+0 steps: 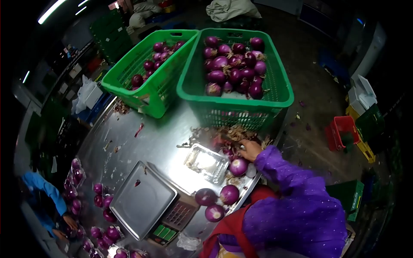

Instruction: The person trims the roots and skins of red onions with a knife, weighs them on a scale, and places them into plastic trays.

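My right hand [250,149], in a purple sleeve, is at the table's right edge, over a heap of dry onion skins [234,134]. Its fingers are curled; something dark seems to stick out from them, too blurred to name. Just below it lies a peeled red onion [238,167]. A clear plastic tray [207,163] rests to the left of the hand. Three more red onions [229,194] sit near the table's front edge. My left hand is not in view.
Two green crates [235,103] [148,101] of red onions stand at the back of the metal table [129,148]. A weighing scale [144,198] sits in front, with packed onions [103,202] to its left. A co-worker's hand [70,222] in a blue sleeve touches packs. A red basket [344,132] is at right.
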A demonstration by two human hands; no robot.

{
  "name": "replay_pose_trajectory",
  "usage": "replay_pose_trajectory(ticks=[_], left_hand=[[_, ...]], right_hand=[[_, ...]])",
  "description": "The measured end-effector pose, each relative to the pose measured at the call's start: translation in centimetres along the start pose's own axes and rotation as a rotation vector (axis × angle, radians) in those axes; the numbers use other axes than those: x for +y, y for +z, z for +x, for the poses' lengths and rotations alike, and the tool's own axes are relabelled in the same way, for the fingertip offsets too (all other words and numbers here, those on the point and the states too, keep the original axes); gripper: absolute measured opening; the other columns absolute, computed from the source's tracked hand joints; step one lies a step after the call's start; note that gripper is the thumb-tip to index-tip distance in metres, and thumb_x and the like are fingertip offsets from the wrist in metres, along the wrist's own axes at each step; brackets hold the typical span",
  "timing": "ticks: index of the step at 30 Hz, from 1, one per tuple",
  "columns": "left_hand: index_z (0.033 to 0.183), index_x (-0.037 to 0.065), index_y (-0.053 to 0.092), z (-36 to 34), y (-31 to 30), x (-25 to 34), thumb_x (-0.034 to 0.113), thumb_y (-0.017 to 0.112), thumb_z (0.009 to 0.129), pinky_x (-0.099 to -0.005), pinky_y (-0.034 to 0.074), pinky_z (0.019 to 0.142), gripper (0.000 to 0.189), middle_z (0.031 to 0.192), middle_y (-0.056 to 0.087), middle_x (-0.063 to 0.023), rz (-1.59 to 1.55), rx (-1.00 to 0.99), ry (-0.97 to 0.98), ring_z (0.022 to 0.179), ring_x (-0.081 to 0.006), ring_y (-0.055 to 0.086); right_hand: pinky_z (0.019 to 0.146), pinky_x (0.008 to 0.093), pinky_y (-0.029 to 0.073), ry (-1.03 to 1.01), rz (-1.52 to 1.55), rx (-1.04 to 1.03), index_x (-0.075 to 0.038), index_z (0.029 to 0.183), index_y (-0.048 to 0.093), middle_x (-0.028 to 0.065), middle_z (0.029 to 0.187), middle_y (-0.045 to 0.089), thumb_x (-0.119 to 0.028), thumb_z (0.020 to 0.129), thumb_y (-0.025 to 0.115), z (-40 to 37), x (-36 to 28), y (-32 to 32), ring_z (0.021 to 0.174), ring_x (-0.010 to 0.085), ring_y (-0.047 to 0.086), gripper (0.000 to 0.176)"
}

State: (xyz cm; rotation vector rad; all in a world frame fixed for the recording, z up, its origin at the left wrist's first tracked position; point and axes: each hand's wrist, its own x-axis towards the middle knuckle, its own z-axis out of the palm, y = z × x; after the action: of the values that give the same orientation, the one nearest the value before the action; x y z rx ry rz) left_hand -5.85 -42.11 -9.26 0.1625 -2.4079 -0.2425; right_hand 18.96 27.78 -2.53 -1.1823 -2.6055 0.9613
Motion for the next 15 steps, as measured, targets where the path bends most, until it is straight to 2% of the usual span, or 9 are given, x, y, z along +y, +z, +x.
replay_pose_trajectory(ticks=[4,6,8,9,10,11,12,13,15], left_hand=[[0.139,0.001,0.037,2.8,-4.2,9.7,0.04,0.068,0.08,-0.0436,0.03,0.106,0.077,0.139,0.041,-0.0203,-0.552,-0.11,-0.031,0.127,-0.0326,0.039],[0.141,0.002,0.035,1.9,-7.5,16.8,0.032,0.066,0.086,-0.0415,0.027,0.11,0.07,0.143,0.038,-0.0197,-0.679,-0.172,-0.017,0.132,-0.0307,0.036],[0.139,-0.002,0.037,-0.2,-11.4,26.3,0.012,0.059,0.091,-0.0377,0.026,0.11,0.054,0.14,0.041,-0.019,-0.692,-0.207,0.04,0.131,-0.0277,0.037],[0.14,0.003,0.038,-1.7,-12.2,30.4,0.018,0.065,0.085,-0.0417,0.028,0.108,0.063,0.141,0.041,-0.0169,-0.795,-0.245,-0.016,0.131,-0.0298,0.037],[0.141,0.008,0.039,-3.4,-12.9,34.3,0.024,0.071,0.079,-0.0458,0.031,0.106,0.072,0.143,0.04,-0.0147,-0.896,-0.275,-0.077,0.131,-0.0319,0.037],[0.138,0.004,0.04,-4.9,-13.7,38.6,0.016,0.067,0.082,-0.0417,0.031,0.106,0.063,0.14,0.043,-0.0147,-0.945,-0.307,-0.094,0.129,-0.0292,0.04],[0.136,0.0,0.042,-5.9,-14.6,42.7,0.008,0.063,0.085,-0.0376,0.031,0.106,0.055,0.137,0.045,-0.0146,-0.985,-0.341,-0.1,0.127,-0.0266,0.042],[0.135,-0.001,0.043,-6.7,-15.6,47.0,0.008,0.063,0.084,-0.0373,0.03,0.107,0.055,0.137,0.046,-0.0146,-1.032,-0.386,-0.095,0.126,-0.0259,0.043],[0.133,0.0,0.044,-7.8,-15.2,54.0,0.007,0.062,0.084,-0.0359,0.03,0.107,0.053,0.136,0.047,-0.014,-1.114,-0.442,-0.03,0.126,-0.0247,0.044]], right_hand=[[0.086,0.0452,0.047,-0.212,0.061,0.033,0.002,0.112,0.054,0.0241,0.106,0.055,-0.021,0.079,0.067,1.6,1.9,0.3,0.099,0.042,0.055,0.042],[0.083,0.0464,0.048,-0.319,0.114,0.046,-0.004,0.123,0.05,0.0234,0.109,0.052,-0.022,0.08,0.067,2.3,3.8,0.6,0.098,0.0421,0.056,0.05],[0.083,0.0473,0.047,-0.307,0.222,0.0,-0.004,0.126,0.048,0.025,0.11,0.051,-0.026,0.085,0.062,1.6,5.3,-0.1,0.098,0.0446,0.054,0.049],[0.083,0.0459,0.047,-0.411,0.236,0.02,-0.001,0.125,0.049,0.0254,0.109,0.051,-0.029,0.086,0.062,1.1,6.1,-1.1,0.098,0.0443,0.054,0.049],[0.083,0.044,0.046,-0.375,0.271,-0.055,0.0,0.122,0.052,0.024,0.108,0.051,-0.03,0.087,0.063,0.2,7.2,-2.5,0.098,0.042,0.054,0.048],[0.082,0.0422,0.046,-0.485,0.322,-0.054,0.0,0.119,0.054,0.022,0.104,0.052,-0.026,0.085,0.064,-0.4,9.4,-3.2,0.095,0.0388,0.055,0.044],[0.081,0.0406,0.047,-0.46,0.391,-0.137,0.0,0.118,0.054,0.0191,0.101,0.052,-0.019,0.084,0.064,-1.4,10.9,-4.9,0.093,0.0361,0.056,0.04],[0.079,0.0391,0.047,-0.453,0.469,-0.212,-0.002,0.117,0.055,0.0168,0.098,0.053,-0.015,0.083,0.064,-2.4,12.2,-7.5,0.089,0.0342,0.057,0.037],[0.077,0.0381,0.048,-0.505,0.392,-0.145,-0.003,0.112,0.058,0.0138,0.097,0.057,-0.016,0.083,0.064,-3.7,16.3,-11.3,0.087,0.0306,0.06,0.032]])
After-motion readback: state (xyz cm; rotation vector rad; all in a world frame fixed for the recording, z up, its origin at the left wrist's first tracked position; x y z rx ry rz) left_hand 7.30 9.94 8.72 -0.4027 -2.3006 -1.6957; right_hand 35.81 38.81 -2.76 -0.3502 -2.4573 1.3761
